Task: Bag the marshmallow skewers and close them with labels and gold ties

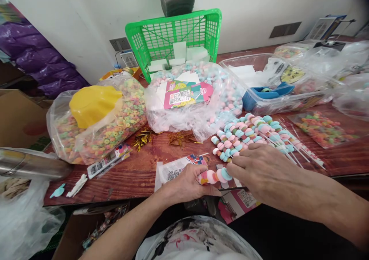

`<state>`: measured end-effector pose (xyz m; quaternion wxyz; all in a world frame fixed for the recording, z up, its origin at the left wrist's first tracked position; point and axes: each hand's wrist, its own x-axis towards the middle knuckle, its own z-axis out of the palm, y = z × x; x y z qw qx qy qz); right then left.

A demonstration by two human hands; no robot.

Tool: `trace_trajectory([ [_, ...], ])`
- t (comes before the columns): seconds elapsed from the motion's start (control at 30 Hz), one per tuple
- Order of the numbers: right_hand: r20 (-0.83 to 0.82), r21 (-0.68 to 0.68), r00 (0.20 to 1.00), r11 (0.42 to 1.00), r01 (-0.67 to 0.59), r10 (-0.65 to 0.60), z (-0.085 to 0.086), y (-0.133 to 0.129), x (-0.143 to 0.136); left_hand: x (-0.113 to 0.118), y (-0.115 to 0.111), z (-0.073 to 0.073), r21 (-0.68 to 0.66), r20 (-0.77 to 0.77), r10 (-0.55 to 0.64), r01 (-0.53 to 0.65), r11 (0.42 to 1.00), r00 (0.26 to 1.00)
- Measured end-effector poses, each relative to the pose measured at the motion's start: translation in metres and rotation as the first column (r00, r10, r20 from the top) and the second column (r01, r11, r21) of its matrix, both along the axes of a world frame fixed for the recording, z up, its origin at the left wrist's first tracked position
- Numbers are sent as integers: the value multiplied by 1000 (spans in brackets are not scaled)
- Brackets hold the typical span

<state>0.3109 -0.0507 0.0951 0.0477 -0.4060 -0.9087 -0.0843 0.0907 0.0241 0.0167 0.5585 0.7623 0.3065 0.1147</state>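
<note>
A short candy skewer (212, 176) of pink, white and blue soft pieces lies level between my hands, just above the table's front edge. My left hand (188, 183) is closed around its left end, where an orange-yellow bit shows. At the other end, beside a blue piece, the fingers of my right hand (259, 165) are pinched on the skewer; their tips are partly hidden. Right behind my right hand lies a pile of finished-looking candy skewers (245, 131) with white sticks. Under my left hand is a printed plastic wrapper (170, 171).
A bag of ring candies (127, 125) with a yellow bowl (95, 102) stands at left. Behind the hands sit a bag of pink and blue candies (227, 98) and a green basket (173, 25). A clear tub (276, 102) and a flat candy bag (323, 129) are at right.
</note>
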Motion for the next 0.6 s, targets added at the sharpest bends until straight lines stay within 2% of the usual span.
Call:
trace_trajectory([
  [0.1,34,20,998,998,59,-60,-11,-1,4,0,3,3,133,-40,34,-29,991,999],
  [0.2,45,50,994,994,97,-100,-17,-4,2,-3,6,1,328,-66,93,-66,942,993],
  [0.3,57,54,993,993,105,-108,-17,-4,-2,-5,6,-2,444,-104,70,-17,896,992],
  [0.4,78,33,993,996,84,-86,-12,-2,-11,-5,4,-5,421,-111,26,23,907,994],
  [0.53,103,40,994,998,41,-45,-2,0,-24,-4,2,-8,257,-61,-24,39,966,998],
  [0.6,91,17,996,1000,12,-14,0,1,-26,-6,2,-8,211,-69,2,13,977,998],
])
